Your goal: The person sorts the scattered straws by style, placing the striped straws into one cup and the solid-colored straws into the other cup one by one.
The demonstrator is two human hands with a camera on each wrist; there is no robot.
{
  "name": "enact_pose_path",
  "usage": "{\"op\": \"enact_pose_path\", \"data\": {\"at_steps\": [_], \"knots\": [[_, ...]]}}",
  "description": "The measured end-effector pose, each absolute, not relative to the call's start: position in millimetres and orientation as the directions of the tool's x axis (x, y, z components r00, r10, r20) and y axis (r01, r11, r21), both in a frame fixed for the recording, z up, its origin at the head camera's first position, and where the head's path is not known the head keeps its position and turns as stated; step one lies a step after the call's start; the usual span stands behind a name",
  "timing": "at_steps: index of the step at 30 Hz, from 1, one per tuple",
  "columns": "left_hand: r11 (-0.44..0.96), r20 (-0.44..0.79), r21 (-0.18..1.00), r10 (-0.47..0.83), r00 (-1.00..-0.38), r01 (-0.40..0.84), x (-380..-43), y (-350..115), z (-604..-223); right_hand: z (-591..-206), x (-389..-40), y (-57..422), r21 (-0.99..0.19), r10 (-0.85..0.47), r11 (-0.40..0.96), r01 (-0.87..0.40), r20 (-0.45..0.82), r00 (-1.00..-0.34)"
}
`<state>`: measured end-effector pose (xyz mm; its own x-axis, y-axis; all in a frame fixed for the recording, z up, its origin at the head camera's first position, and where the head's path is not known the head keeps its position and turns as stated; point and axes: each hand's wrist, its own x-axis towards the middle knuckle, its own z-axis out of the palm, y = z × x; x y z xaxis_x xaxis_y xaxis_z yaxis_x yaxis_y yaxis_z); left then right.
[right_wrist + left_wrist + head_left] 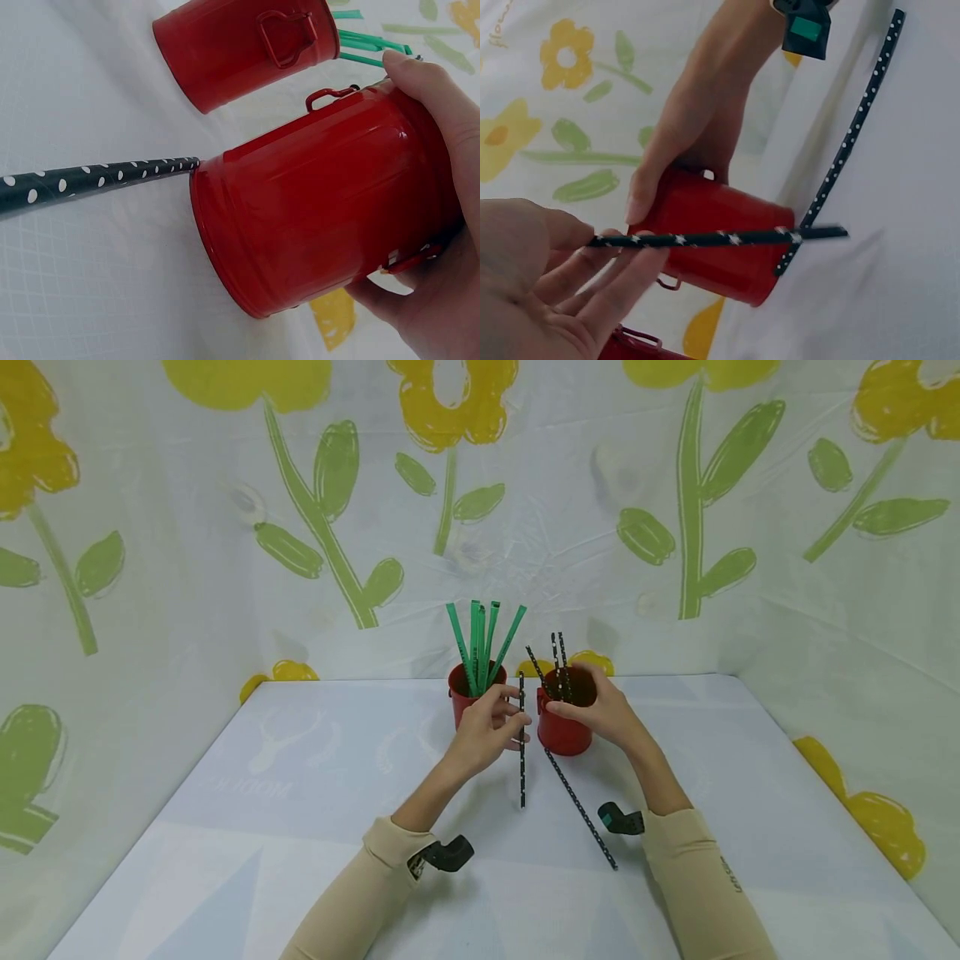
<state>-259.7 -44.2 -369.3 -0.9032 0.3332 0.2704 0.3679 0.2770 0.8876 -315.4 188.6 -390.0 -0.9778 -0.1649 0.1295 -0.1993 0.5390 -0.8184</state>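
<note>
My left hand pinches a black straw with white stars near its upper end; it hangs upright, just left of the right-hand red bucket. Around that bucket's rim curls my right hand, thumb at the near side and fingers at the back. Several black patterned straws stand inside it, leaning apart. A black straw with white dots lies on the table, one end close to the bucket's base. In the right wrist view the bucket fills the middle, with the right thumb over its rim.
A second red bucket holding several green straws stands to the left, partly behind my left hand. Both are near the back edge of the white table. A flower-printed sheet hangs behind.
</note>
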Motion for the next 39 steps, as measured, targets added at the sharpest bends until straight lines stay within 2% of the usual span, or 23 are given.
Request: {"op": "enact_pose_path", "data": {"at_steps": [8,23,30,39], "knots": [[0.198,0.403,0.862,0.290,-0.868,0.467,-262,-43,-369,-389,-315,188,-0.819,-0.163,0.540,-0.194,0.124,-0.979],[0.135,0.506,0.840,0.154,-0.849,0.525,-274,-38,-348,-384,-311,187,-0.831,-0.162,0.530,-0.172,0.100,-0.982],[0.138,0.588,0.794,0.067,-0.806,0.592,-290,-31,-310,-382,-311,187,-0.822,-0.152,0.546,-0.160,0.091,-0.984],[0.233,0.613,0.755,0.081,-0.786,0.613,-304,-4,-292,-382,-312,186,-0.835,-0.151,0.532,-0.142,0.071,-0.986]]}}
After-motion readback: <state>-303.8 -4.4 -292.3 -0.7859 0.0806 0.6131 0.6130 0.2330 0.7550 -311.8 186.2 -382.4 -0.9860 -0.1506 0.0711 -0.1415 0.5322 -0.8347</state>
